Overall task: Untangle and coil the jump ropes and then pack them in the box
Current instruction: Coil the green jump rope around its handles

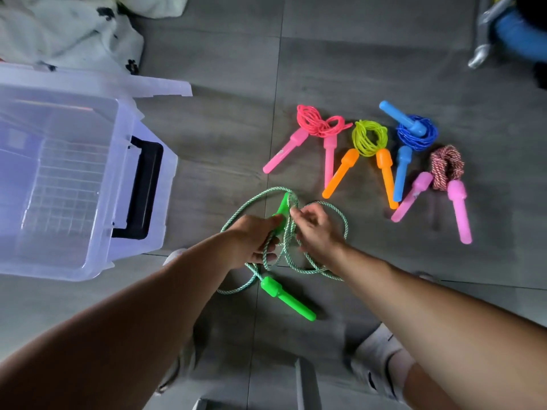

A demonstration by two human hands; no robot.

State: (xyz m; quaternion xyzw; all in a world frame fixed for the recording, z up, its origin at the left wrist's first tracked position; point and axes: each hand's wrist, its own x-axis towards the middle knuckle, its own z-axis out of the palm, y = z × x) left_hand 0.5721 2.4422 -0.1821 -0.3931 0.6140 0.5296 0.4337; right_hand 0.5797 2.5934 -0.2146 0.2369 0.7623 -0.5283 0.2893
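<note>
A green-and-white braided jump rope (334, 211) lies in loose loops on the grey floor. My left hand (254, 241) grips one of its green handles (282, 213) together with a few rope loops. My right hand (316, 229) pinches a strand of the same rope just right of that handle. The other green handle (287, 298) lies on the floor below my hands. The clear plastic box (97, 179) stands open at the left.
Coiled ropes lie in a row at the right: pink-handled red (316, 124), orange-handled yellow (370, 137), blue (417, 133), and pink-handled red-white braid (445, 165). White cloth (68, 31) lies behind the box. My socked feet (381, 355) are at the bottom.
</note>
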